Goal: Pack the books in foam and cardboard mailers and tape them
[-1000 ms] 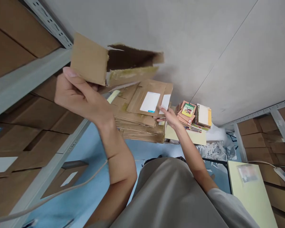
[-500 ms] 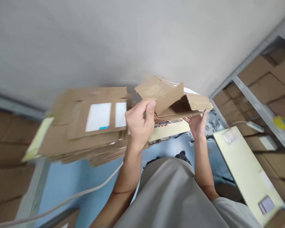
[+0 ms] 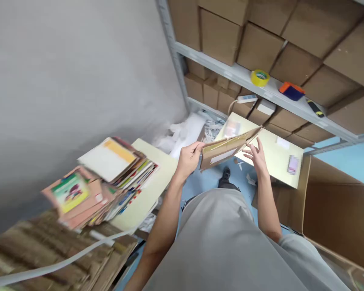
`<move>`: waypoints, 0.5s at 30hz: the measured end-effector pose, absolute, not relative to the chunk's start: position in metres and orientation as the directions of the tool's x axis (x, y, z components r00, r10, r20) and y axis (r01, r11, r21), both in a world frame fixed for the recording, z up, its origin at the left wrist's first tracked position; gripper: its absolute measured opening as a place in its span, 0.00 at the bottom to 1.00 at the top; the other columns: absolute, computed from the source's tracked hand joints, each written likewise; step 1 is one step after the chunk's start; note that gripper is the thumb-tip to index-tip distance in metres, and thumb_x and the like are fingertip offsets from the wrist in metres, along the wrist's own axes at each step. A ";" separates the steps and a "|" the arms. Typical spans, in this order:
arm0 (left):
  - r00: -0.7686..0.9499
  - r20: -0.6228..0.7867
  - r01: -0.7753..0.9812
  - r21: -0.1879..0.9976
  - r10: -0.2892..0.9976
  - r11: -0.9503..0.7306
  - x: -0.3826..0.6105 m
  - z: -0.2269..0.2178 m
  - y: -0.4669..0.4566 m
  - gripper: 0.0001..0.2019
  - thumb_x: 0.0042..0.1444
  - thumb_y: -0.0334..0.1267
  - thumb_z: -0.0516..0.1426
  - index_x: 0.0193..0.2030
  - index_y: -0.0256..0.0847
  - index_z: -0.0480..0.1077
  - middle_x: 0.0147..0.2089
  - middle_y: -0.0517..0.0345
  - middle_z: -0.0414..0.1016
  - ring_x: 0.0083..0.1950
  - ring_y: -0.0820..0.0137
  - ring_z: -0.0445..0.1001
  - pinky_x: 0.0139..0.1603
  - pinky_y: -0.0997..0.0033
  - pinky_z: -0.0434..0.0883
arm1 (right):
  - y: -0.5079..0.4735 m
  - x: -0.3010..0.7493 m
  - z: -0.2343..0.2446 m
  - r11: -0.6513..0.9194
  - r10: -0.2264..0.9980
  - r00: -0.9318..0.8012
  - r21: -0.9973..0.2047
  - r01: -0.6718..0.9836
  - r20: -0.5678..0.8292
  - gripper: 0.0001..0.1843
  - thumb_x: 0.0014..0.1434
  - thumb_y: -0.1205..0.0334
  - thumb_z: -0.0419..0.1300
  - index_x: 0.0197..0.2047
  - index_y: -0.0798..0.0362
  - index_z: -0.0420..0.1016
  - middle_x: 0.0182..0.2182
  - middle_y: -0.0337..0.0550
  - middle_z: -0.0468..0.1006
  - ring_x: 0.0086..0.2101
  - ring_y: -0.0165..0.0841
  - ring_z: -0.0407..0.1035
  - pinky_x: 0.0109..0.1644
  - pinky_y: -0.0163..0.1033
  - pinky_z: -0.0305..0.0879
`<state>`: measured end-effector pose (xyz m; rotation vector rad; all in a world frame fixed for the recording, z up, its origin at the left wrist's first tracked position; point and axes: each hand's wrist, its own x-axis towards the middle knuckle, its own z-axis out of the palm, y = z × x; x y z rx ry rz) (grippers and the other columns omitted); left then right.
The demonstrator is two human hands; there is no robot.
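Note:
My left hand pinches the left end of a flattened brown cardboard box with yellowish tape along its upper part and a white label below. The cardboard is held in the air, tilted, its right end higher. By that right end, my right hand has its fingers spread; whether a fingertip touches the cardboard I cannot tell. Beyond the cardboard stands a pale yellow table, partly hidden by it.
At left, books are piled on another pale table beside stacked flat cardboard. A white cable crosses there. A large open carton stands right. Shelves hold boxes, yellow tape and a cutter.
My view has swung right, from the flat cardboard stack to the table and shelves. The cardboard came along and is now folded flatter. My right hand's fingers have spread beside it.

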<state>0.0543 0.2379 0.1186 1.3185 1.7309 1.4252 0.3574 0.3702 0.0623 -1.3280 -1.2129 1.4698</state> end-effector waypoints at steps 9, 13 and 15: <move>-0.021 0.041 0.371 0.928 0.999 -0.031 0.164 0.053 0.436 0.25 0.73 0.61 0.54 0.32 0.45 0.70 0.31 0.59 0.71 0.36 0.65 0.70 0.40 0.68 0.69 | 0.475 0.512 -0.023 -0.473 0.879 0.104 -0.878 0.075 -0.464 0.42 0.63 0.31 0.72 0.69 0.50 0.76 0.69 0.59 0.81 0.54 0.43 0.85 0.57 0.44 0.84; 0.028 0.015 0.416 0.909 0.999 -0.026 0.191 0.035 0.487 0.24 0.73 0.58 0.54 0.31 0.44 0.69 0.30 0.59 0.70 0.36 0.66 0.69 0.39 0.69 0.68 | 0.485 0.553 -0.036 -0.448 0.875 0.224 -0.893 0.044 -0.428 0.40 0.57 0.26 0.74 0.59 0.46 0.76 0.67 0.56 0.81 0.57 0.47 0.84 0.60 0.52 0.85; 0.038 0.011 0.434 0.901 0.999 -0.027 0.199 0.023 0.510 0.22 0.73 0.56 0.55 0.33 0.43 0.73 0.31 0.58 0.73 0.36 0.65 0.72 0.40 0.69 0.70 | 0.487 0.566 -0.042 -0.427 0.867 0.308 -0.903 0.055 -0.391 0.41 0.56 0.25 0.75 0.58 0.46 0.76 0.66 0.57 0.81 0.59 0.50 0.83 0.63 0.58 0.84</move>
